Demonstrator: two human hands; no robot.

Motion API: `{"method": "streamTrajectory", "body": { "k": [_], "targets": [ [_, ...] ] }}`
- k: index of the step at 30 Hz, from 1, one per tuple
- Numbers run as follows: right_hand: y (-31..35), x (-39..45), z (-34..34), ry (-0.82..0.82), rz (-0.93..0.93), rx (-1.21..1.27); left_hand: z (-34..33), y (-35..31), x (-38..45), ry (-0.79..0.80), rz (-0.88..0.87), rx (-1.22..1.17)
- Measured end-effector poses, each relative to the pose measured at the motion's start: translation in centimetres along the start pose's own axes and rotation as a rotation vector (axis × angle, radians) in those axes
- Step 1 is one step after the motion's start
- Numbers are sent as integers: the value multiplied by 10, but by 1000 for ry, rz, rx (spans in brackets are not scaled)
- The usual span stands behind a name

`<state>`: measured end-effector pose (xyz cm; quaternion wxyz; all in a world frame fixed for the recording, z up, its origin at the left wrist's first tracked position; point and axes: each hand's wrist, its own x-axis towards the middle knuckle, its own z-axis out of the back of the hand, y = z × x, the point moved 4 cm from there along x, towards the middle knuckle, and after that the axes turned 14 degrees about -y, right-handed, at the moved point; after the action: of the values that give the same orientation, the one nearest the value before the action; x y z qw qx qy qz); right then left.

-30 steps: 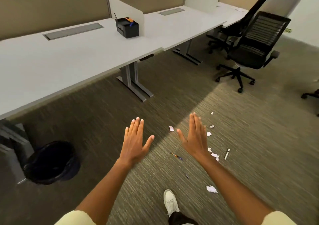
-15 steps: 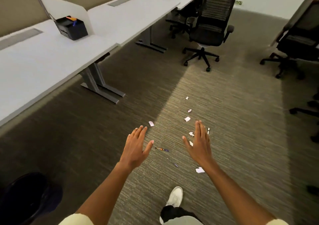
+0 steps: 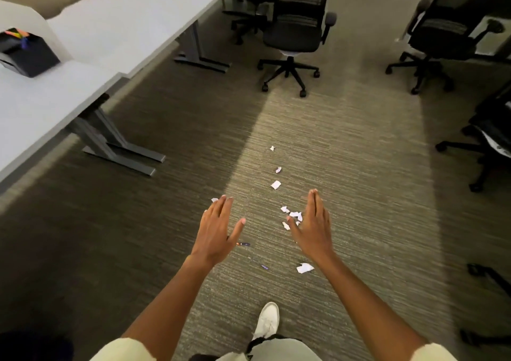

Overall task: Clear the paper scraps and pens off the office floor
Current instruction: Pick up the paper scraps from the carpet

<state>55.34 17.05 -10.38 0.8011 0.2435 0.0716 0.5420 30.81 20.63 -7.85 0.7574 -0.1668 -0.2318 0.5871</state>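
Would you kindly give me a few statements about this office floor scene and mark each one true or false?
1. Both the left hand and the right hand are open and hold nothing. True.
2. The torn white paper scraps lie on the white desk. False: they lie scattered on the grey-brown carpet.
3. A small dark pen with an orange tip lies on the carpet beside the left hand. True.
4. The black mesh swivel chair lies tipped over. False: it stands upright on its wheeled base.
5. A white shoe shows at the bottom. True.
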Motion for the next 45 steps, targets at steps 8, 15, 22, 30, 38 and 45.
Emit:
{"method": "streamTrajectory", "body": {
  "k": [8,15,22,30,38,45],
  "targets": [
    [-31,44,-1,1,-83,2,-27,-8,51,30,-9,1],
    [-41,59,-20,31,-218,23,-45,18,97,92,1,-6],
    [-40,85,-51,14,-419,13,-64,64,172,184,-31,-13],
    [-40,104,-92,-31,-579,-24,-107,105,237,310,-158,29],
    [-96,98,-155,34,-685,-94,-173,156,242,424,-208,129],
    [-176,89,-243,86,-715,-152,-279,209,227,483,-182,155]
  ]
}}
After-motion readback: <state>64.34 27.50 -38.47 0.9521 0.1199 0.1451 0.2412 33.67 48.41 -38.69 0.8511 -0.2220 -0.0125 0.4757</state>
